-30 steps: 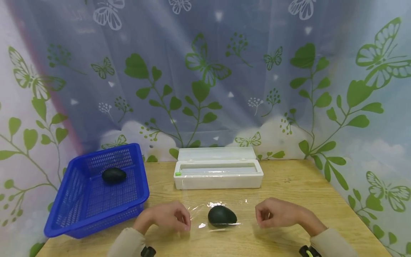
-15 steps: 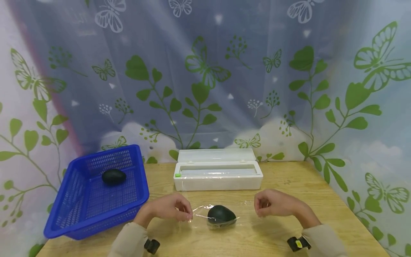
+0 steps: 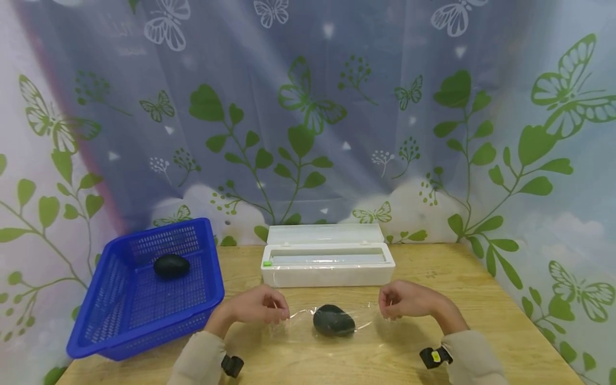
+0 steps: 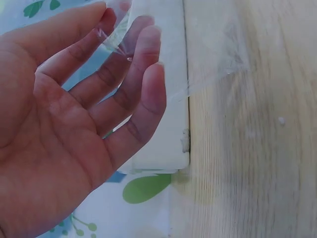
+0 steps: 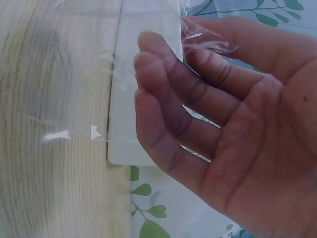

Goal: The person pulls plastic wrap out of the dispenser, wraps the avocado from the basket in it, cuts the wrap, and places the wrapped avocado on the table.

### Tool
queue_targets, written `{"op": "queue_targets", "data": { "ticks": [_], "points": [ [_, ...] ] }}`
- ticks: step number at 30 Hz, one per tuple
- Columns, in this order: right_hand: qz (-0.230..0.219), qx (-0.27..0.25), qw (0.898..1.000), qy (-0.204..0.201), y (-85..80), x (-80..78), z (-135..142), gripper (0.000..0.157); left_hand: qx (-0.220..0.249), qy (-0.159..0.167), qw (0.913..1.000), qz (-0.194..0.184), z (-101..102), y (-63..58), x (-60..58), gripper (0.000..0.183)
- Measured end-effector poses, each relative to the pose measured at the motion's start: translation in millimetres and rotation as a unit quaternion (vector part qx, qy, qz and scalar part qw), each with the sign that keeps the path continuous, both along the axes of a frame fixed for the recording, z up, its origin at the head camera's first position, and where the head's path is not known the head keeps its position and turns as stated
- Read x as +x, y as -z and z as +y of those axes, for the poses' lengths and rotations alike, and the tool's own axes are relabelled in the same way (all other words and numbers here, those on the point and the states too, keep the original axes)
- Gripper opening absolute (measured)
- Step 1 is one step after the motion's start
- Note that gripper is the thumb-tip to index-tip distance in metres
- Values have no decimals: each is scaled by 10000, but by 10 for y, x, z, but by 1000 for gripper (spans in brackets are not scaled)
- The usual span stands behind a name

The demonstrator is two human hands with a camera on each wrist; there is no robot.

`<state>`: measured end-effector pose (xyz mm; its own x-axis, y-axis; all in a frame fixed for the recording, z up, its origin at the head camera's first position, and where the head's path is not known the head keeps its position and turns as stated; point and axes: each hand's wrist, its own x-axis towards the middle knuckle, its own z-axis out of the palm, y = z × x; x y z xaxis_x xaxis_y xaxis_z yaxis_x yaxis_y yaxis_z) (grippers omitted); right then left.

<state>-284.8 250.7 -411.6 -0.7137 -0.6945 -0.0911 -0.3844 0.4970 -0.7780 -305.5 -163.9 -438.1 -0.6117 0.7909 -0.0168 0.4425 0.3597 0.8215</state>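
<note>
A dark green avocado (image 3: 333, 321) lies on the table between the two hands. A sheet of clear cling film (image 4: 218, 59) stretches from hand to hand and overlaps the avocado in the head view. My left hand (image 3: 255, 306) pinches one corner of the film between thumb and index finger, its other fingers loosely bent. On the other side, my right hand (image 3: 411, 300) pinches the film the same way, as the gathered film (image 5: 213, 44) at its thumb shows. Just beyond both hands stands a white cling film box (image 3: 327, 275), its lid raised.
A blue plastic basket (image 3: 163, 334) sits at the left of the wooden table (image 3: 457, 278), with another dark avocado (image 3: 171, 266) inside. A green slider (image 3: 267, 263) marks the box's left end. Behind the table hangs a patterned curtain (image 3: 366, 176).
Both hands have lifted slightly and moved away from the body, drawing the film's near edge over the avocado. The avocado in the middle, the box and the basket stay in place.
</note>
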Motion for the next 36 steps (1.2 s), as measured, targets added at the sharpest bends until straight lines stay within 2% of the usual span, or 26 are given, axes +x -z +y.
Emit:
{"op": "queue_targets", "data": {
  "ticks": [7, 14, 25, 31, 36],
  "points": [
    [18, -92, 9999, 39, 30, -26, 8, 8, 274, -88, 9995, 152, 20, 27, -49, 25],
    [109, -117, 9994, 308, 111, -59, -44, 9, 163, -295, 9990, 299, 51, 75, -86, 24],
    [-82, -114, 9971, 745, 233, -88, -121, 10, -101, -700, 9960, 544, 122, 120, -87, 20],
    [-99, -16, 9960, 893, 242, -92, -156, 9, -261, -849, 9917, 933, 157, 71, -92, 24],
    [-96, -16, 9961, 873, 242, -84, -144, 8, -231, -1018, 9875, 1180, 324, -22, -36, 28]
  ]
}}
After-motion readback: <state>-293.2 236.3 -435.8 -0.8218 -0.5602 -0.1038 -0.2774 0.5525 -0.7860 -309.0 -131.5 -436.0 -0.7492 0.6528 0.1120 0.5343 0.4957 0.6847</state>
